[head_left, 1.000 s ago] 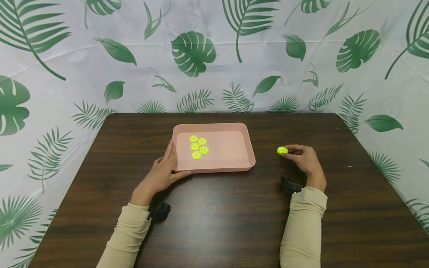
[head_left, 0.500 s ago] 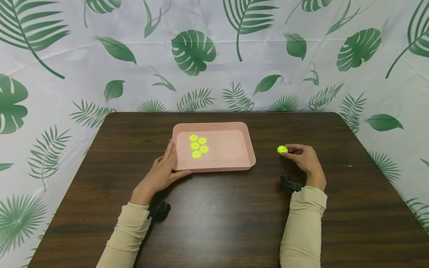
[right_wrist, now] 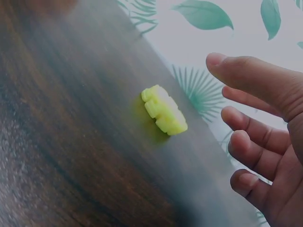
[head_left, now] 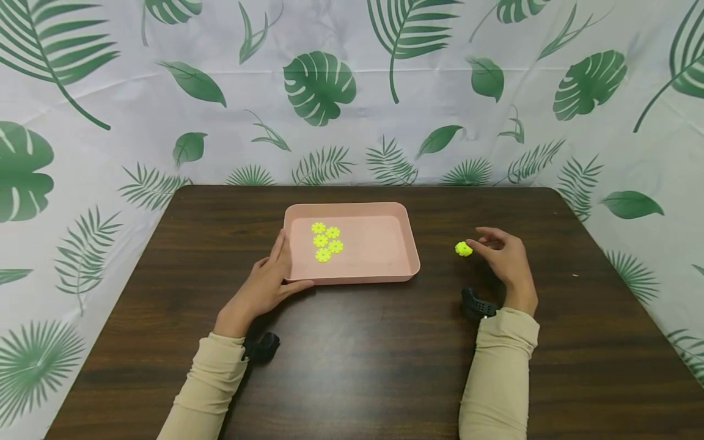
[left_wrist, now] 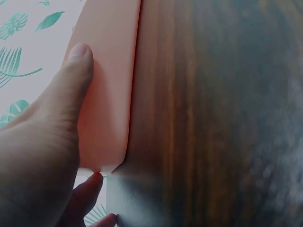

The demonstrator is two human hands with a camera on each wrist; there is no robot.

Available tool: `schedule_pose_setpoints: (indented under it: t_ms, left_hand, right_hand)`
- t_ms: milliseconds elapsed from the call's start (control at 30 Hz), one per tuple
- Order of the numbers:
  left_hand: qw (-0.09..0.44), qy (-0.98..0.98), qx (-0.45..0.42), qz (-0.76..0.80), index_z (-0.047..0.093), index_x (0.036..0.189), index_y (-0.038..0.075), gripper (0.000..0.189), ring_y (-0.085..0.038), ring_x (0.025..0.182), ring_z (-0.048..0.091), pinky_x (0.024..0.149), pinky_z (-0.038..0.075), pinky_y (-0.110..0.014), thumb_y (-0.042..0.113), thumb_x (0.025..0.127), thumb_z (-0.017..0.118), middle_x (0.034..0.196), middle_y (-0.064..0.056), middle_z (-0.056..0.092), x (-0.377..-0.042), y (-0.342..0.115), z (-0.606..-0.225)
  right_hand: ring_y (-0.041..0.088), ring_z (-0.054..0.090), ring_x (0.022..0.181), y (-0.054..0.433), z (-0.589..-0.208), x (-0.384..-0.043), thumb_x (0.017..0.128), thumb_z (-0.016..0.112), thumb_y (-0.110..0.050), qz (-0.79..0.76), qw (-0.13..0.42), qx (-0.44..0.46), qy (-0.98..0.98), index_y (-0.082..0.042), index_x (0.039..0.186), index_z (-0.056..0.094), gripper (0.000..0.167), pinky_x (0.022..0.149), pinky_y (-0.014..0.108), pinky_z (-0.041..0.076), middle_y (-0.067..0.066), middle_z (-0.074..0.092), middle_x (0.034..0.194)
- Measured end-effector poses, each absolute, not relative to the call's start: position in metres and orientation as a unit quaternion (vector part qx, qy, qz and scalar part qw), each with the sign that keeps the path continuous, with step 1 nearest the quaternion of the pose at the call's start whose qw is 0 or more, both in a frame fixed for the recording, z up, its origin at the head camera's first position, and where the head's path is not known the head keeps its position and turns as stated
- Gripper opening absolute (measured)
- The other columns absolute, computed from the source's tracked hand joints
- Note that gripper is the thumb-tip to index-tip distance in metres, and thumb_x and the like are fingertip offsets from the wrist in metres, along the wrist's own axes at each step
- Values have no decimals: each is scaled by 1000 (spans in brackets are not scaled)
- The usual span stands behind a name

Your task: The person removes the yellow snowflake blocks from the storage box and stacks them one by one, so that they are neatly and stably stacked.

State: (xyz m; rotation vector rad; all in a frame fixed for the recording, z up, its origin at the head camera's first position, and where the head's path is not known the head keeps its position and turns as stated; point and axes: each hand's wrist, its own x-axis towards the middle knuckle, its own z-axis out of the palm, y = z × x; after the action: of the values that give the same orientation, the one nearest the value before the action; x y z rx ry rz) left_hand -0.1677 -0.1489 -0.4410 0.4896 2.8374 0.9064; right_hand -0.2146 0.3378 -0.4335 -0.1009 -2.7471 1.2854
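Observation:
In the head view my left hand [head_left: 263, 286] rests against the near left corner of a shallow pink tray [head_left: 379, 244]. Its thumb lies along the front wall, and the other fingers touch the left side. Several flat yellow notched discs [head_left: 321, 241] lie inside the tray, toward its left. Right of the tray, a thicker yellow notched piece [head_left: 463, 249], perhaps stacked discs, sits on the table. My right hand [head_left: 503, 256] is just beside it with parted fingers. A gap shows between those fingers and the yellow piece [right_wrist: 164, 111] in the right wrist view.
The dark wooden table [head_left: 352, 342] carries everything. Behind it hangs a white cloth [head_left: 231, 128] printed with green leaves. A tiny pale speck [head_left: 575, 275] lies at the right. Black wrist devices [head_left: 263, 348] sit on both forearms.
My right thumb and fingers, which pinched the yellow piece, have parted and drawn back slightly to the right, leaving it on the table. The left hand and tray have stayed put.

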Motion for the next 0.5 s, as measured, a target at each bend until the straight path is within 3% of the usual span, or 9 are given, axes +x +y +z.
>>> schedule_pose_setpoints:
  t_ms: [500]
  left_hand:
    - [61,935,169,306,-1,163,-4,110,-36,158,11,116,19,-70,46,97,71,171,-22,-11,-167,-151,-439]
  right_hand:
    - [20,52,90,316,-407,-217,97,74,-40,410,100,24,-906,-7,139,65,55,73,23,42,12,63,112]
